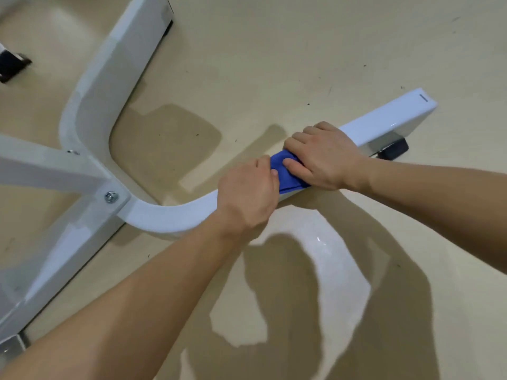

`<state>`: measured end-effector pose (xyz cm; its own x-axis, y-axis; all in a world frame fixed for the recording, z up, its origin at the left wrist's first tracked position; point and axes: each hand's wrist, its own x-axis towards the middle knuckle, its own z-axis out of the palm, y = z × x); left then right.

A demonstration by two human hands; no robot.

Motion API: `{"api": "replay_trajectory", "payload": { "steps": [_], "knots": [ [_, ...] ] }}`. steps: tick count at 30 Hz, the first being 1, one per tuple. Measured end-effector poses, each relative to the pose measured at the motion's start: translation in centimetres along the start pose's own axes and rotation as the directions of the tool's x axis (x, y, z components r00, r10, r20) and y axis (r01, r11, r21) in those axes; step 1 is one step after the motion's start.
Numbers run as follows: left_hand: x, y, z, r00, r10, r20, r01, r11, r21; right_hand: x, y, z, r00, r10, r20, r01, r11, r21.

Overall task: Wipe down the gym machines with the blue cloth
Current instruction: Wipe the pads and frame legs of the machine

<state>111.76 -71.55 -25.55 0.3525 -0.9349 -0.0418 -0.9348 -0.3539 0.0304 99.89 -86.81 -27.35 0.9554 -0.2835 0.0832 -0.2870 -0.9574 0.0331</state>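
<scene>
Beige floor [301, 50] carries a white machine frame [90, 105], its base bar [384, 116] reaching toward my view's right edge. My left hand [247, 196] curls around the base bar, just beside my right hand [323, 157], whose fingers wrap the bunched blue cloth [285, 171] against the bar's top. A black rubber foot [393, 150] sits under the bar's far end, which bears a short dark dash [424, 97].

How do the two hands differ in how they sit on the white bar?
The left hand sits nearer the bend of the white bar; the right hand sits nearer its free end. The right hand's thumb lies on the blue cloth, fingers curled over the far edge; the left hand is a fist at the cloth's other end, its grip hidden. Both touch the cloth.
</scene>
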Motion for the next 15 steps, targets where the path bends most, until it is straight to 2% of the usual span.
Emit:
{"api": "replay_trajectory", "payload": {
  "steps": [2, 5, 10, 15],
  "knots": [
    [3.0, 2.8, -0.2, 0.999, 0.053, 0.002, -0.053, 0.998, -0.039, -0.8, 3.7, -0.1, 1.0, 0.031, 0.006, -0.031, 0.999, -0.009],
    [7.2, 6.2, -0.3, 0.987, 0.135, 0.084, -0.124, 0.984, -0.131, -2.4, 8.7, 0.0, 0.998, 0.063, 0.008, -0.063, 0.998, -0.004],
    [11.5, 11.0, 0.2, 0.974, 0.189, 0.125, -0.156, 0.959, -0.235, -5.0, 14.8, 0.1, 0.993, 0.117, -0.007, -0.117, 0.992, -0.037],
    [11.5, 12.4, 0.5, 0.982, 0.172, 0.081, -0.155, 0.97, -0.189, -5.6, 16.0, -0.3, 0.98, 0.201, 0.003, -0.201, 0.979, -0.027]
  ]
}}
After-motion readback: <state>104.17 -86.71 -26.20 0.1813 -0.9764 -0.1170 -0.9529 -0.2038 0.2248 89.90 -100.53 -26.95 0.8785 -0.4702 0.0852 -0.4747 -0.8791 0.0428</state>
